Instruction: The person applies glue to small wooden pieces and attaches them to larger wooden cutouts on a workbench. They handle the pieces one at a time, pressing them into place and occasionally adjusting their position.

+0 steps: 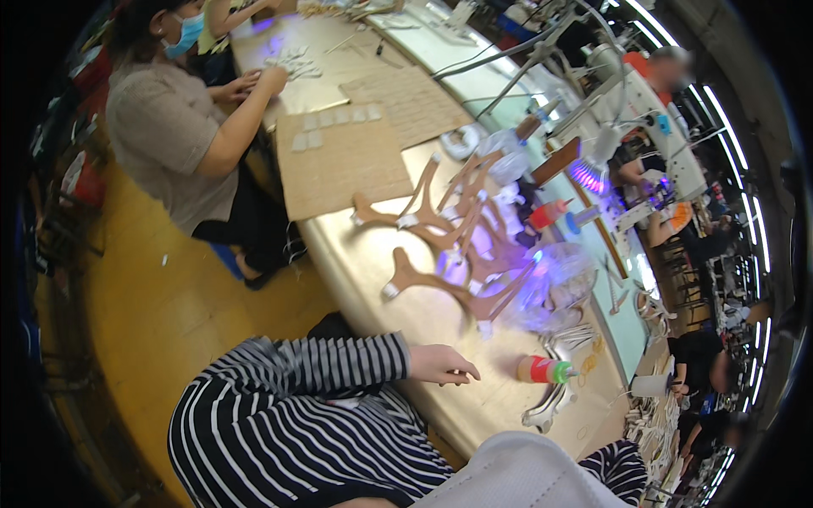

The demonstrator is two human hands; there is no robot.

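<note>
My left hand (444, 364) reaches over the near edge of the gold-coloured table (364, 292), its fingers loosely bent and slightly apart, holding nothing. To its right a small squeeze bottle (542, 369) with a red label and green cap lies on its side. Shiny metal pieces (542, 413) lie beside the bottle. Beyond the hand are several brown Y-shaped strap pieces (432, 284) with white tips, partly under purple light. My right striped sleeve (622, 471) shows at the lower right; its hand is hidden behind a white stitched piece (508, 474) close to the camera.
Cardboard sheets (339, 173) with small pale rectangles lie farther left, by a masked co-worker (174, 127) handling small parts. A purple-lit lamp (590, 173), a red bottle (549, 213) and clear plastic bags (559, 275) are at the right. A sewing machine (669, 161) stands behind.
</note>
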